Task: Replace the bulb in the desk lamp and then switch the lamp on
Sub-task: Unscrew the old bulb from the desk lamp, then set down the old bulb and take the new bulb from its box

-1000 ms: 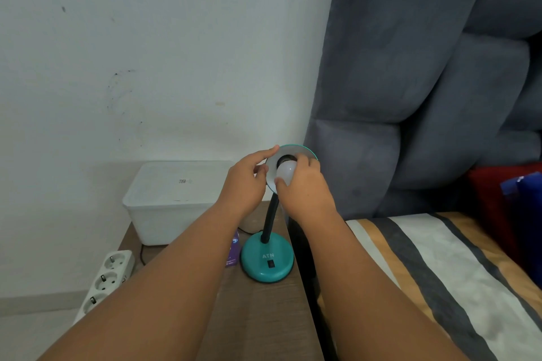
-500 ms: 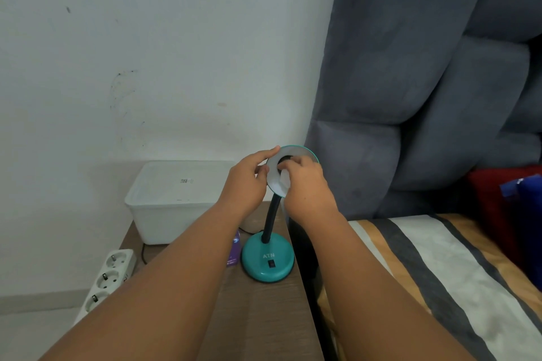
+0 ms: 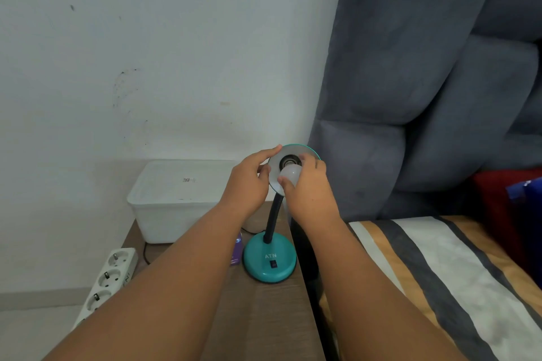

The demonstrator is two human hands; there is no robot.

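Lamp base (image 3: 269,261): we read "ATN".
Shade (image 3: 275,168): faces us; left hand (image 3: 248,188) grips its rim.
Bulb (image 3: 289,174): right hand (image 3: 308,188) fingers clamped on it.

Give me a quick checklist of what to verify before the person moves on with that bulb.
1. Shade steadied by the left hand: ok.
2. Bulb gripped by the right hand: ok.
3. Bulb seated in the socket: not ok; the socket shows open beside it.
4. Bulb old or new: cannot tell.
5. Lamp base flat on the table: ok.
6. Switch off: cannot tell.
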